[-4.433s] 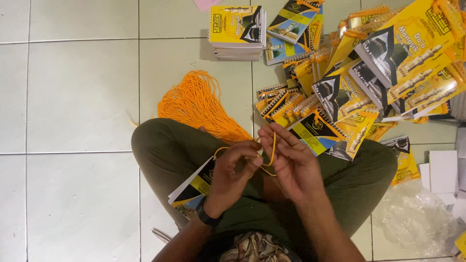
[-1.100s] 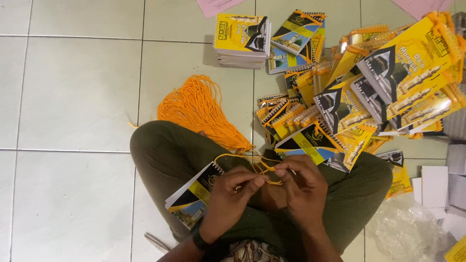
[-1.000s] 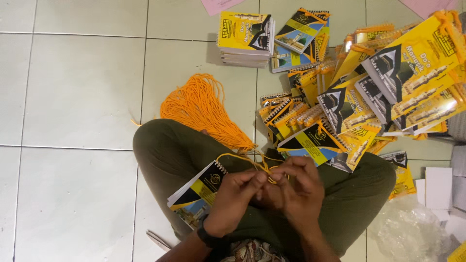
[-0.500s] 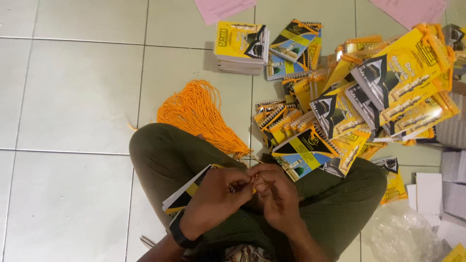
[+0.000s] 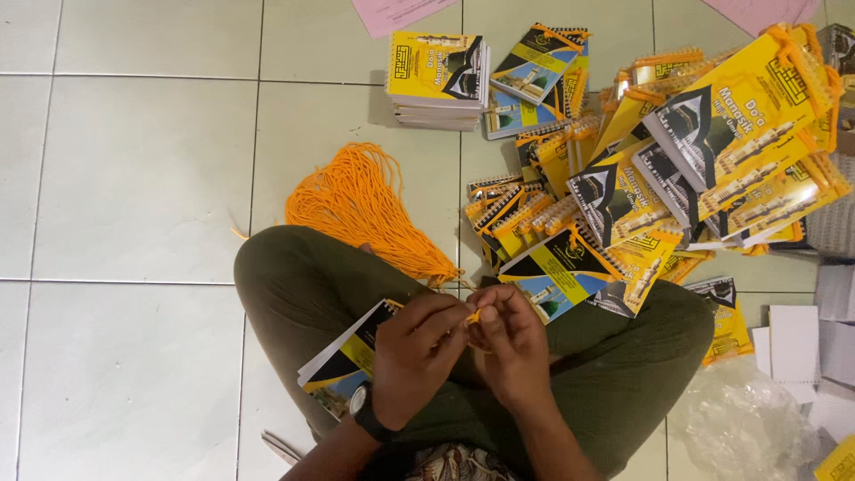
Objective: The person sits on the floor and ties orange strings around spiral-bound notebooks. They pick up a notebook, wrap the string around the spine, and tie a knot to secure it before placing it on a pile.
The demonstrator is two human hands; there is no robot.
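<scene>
cord: I see a short bit of orange cord (image 5: 473, 314) pinched right between my two sets of fingertips, at the point where the hands meet; only a small piece shows, so I cannot tell which way it runs.
left hand: my left hand (image 5: 417, 354) is curled shut, thumb and forefinger closed on the cord from its left side, wrist with a dark watch low toward my body.
right hand: my right hand (image 5: 508, 343) is also closed on the cord from the other side, fingers bent inward, knuckles touching the left hand's fingertips.
nearer hand: neither; both meet at the same spot.
booklet: a spiral-bound booklet (image 5: 346, 352) lies on my thigh just left of and below the grip, partly under the left hand; it probably hangs on the cord, but the join is hidden.
cord bundle: the orange cord bundle (image 5: 361, 205) lies on the floor up and left of the grip, well apart.
booklet heap: the booklet heap (image 5: 677, 169) spreads up and right of the grip.
</scene>
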